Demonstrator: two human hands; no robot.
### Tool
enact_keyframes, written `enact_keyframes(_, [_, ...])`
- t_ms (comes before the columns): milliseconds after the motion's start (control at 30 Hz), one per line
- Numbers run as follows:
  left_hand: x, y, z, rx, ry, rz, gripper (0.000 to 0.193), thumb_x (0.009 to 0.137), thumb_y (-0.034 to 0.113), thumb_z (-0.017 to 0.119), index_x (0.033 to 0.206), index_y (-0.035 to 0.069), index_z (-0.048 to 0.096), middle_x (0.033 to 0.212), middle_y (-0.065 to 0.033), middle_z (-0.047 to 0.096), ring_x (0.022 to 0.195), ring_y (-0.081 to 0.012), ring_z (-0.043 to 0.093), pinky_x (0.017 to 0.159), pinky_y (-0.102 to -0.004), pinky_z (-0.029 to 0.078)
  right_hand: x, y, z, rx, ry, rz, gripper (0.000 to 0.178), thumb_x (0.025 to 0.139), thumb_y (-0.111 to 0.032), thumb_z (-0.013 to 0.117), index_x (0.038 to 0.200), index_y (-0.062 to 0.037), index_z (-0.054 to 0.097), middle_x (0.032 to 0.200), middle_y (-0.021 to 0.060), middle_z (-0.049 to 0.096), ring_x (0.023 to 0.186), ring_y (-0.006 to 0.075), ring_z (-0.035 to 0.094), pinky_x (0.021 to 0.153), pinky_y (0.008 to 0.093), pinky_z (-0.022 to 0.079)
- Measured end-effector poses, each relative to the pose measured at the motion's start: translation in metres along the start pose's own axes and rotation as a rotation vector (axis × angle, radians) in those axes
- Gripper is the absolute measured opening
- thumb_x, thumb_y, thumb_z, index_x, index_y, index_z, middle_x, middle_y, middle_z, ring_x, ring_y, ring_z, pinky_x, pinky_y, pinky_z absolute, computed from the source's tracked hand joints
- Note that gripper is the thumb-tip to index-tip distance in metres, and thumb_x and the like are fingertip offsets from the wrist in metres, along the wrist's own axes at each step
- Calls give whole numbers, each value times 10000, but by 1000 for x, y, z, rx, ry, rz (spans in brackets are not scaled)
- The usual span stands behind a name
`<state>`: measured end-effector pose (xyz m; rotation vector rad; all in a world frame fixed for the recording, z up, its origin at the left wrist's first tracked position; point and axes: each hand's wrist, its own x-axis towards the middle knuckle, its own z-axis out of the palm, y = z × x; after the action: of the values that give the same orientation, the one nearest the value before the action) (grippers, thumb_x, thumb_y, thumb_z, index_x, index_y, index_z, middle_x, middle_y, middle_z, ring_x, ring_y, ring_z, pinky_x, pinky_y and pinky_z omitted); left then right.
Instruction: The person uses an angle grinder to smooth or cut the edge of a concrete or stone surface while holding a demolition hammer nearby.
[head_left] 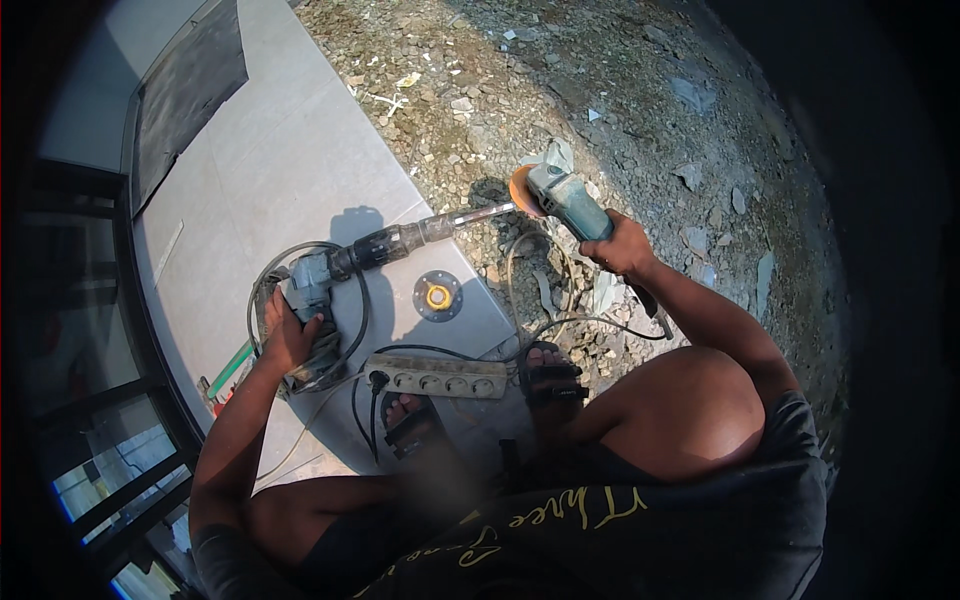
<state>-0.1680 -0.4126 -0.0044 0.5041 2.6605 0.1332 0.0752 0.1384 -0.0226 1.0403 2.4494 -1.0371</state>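
My right hand (622,246) is wrapped round the body of a teal angle grinder (572,205) with an orange disc (524,192). The disc's edge is at the tip of a steel chisel bit (485,213); whether they touch I cannot tell. That bit sticks out of a grey and black demolition hammer (385,246) lying on the tiles, its tip reaching past their edge over the rubble. Around the hammer's rear grip, my left hand (291,335) is closed, holding it from the left.
A power strip (440,377) with one black plug lies before my sandalled feet (555,375). Between it and the hammer is a round grey disc with a yellow centre (438,297). Cords loop over the tiles. Rubble (680,130) covers the right; a dark-framed glass door (90,290) stands left.
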Motion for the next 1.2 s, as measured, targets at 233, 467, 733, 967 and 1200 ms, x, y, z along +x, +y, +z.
enact_keyframes(233, [-2,0,-1,5,-1,-8,1067,929,394,723,1569,-132,50,1535,-371,239,1433,-527,283,1215,-510,257,-1,-8,-5,29,-16,18,738,696,-427,802,1261,20,643,1009,210,752,921,319,741,859,399,573])
enact_keyframes(467, [-2,4,-2,-1,-12,-19,1068,923,382,738,1572,-124,57,1542,-359,241,1437,-515,285,1216,-507,257,3,-9,-3,106,-25,1,726,684,-425,820,1229,29,662,1010,210,752,909,311,739,843,392,570])
enact_keyframes(733, [-3,3,-2,-6,-4,-27,1073,921,376,742,1572,-124,51,1540,-362,240,1439,-516,283,1221,-496,251,-1,-20,-7,100,-10,-12,730,678,-413,820,1237,29,666,1005,215,753,905,310,743,850,388,570])
enact_keyframes(967, [-1,1,-1,3,-12,-30,1081,922,379,741,1571,-127,41,1536,-364,243,1433,-520,286,1216,-505,251,2,-21,-6,69,-7,-7,781,659,-443,812,1257,36,662,1030,223,754,921,316,747,855,391,578])
enact_keyframes(1200, [0,-6,4,14,19,-3,1079,919,393,738,1570,-129,53,1530,-363,253,1423,-524,297,1212,-510,260,7,-20,-5,36,-27,4,790,653,-442,815,1256,45,664,1023,223,755,925,317,746,853,391,577])
